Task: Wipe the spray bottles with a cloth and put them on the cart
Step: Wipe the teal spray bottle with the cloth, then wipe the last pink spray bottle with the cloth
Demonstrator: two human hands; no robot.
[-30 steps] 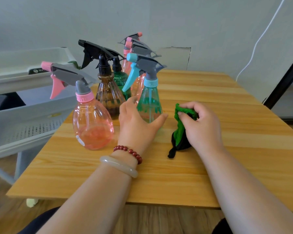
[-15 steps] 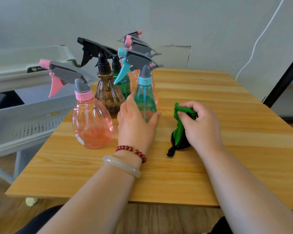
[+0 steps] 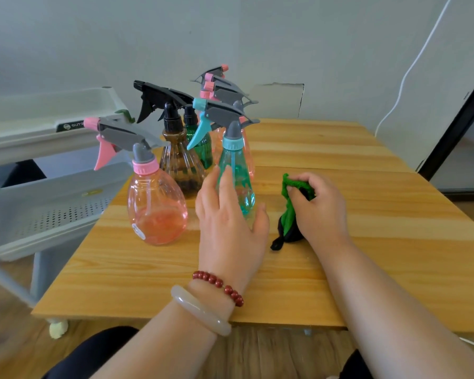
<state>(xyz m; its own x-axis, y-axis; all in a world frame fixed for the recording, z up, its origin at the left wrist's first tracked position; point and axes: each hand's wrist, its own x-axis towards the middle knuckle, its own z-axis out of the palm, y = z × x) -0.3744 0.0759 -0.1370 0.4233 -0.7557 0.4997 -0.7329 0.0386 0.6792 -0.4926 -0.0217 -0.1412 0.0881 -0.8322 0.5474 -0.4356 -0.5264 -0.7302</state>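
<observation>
Several spray bottles stand clustered on the wooden table [image 3: 340, 283]. My left hand [image 3: 230, 231] wraps round the lower body of the teal bottle [image 3: 234, 165], which has a grey head and a blue trigger. My right hand [image 3: 319, 209] grips a bunched green and black cloth [image 3: 288, 214] that rests on the table just right of that bottle. A pink bottle [image 3: 156, 206] with a little pink liquid stands to the left. Behind them are a brown bottle [image 3: 179, 157], a green bottle [image 3: 201, 144] and more pink-capped ones.
The grey cart [image 3: 47, 198], with perforated shelf trays, stands left of the table, its upper tray [image 3: 52, 124] level with the bottle heads. A white cable [image 3: 411, 69] runs down the wall at the right. A dark door frame [image 3: 454, 127] borders the right edge.
My left hand has closed round the teal bottle and drawn it nearer, turning its nozzle further left. My right hand keeps the cloth in place.
</observation>
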